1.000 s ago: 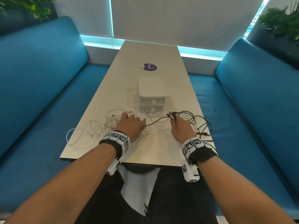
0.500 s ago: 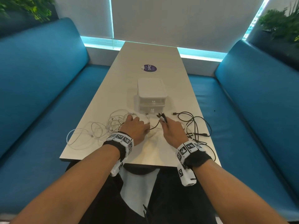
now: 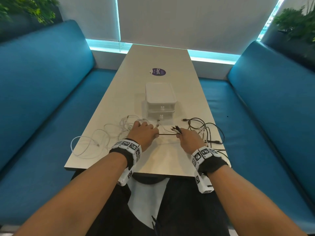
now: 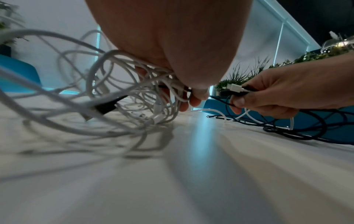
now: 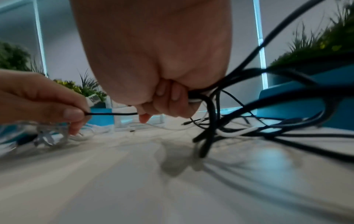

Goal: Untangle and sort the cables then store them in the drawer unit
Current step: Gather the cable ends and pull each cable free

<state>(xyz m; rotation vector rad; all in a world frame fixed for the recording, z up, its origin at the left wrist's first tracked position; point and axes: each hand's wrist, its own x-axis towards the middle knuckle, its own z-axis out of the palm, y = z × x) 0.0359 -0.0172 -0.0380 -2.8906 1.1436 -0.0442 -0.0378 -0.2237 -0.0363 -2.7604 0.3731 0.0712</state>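
Note:
A tangle of white cables [image 3: 105,135] spreads over the table's near left, and my left hand [image 3: 144,132] grips a bunch of them [image 4: 153,94] just above the surface. Black cables [image 3: 206,132] loop on the near right; my right hand [image 3: 185,138] grips a bundle of them [image 5: 206,97] with plug ends sticking up past the fingers. A thin black cable [image 3: 167,134] runs taut between both hands, pinched at the left thumb [image 5: 73,113]. The white two-drawer unit [image 3: 160,99] stands just beyond the hands with both drawers closed.
The table [image 3: 158,160] is long and narrow, with blue benches [image 3: 42,103] on both sides. Some white cable loops hang over the left edge [image 3: 73,145], and black cable reaches the right edge [image 3: 221,150]. A purple sticker [image 3: 158,71] lies beyond the drawer unit.
My right hand moved left toward the left hand, then pulled back to the right, drawing a black cable taut between the hands. The left hand stayed on the white bunch.

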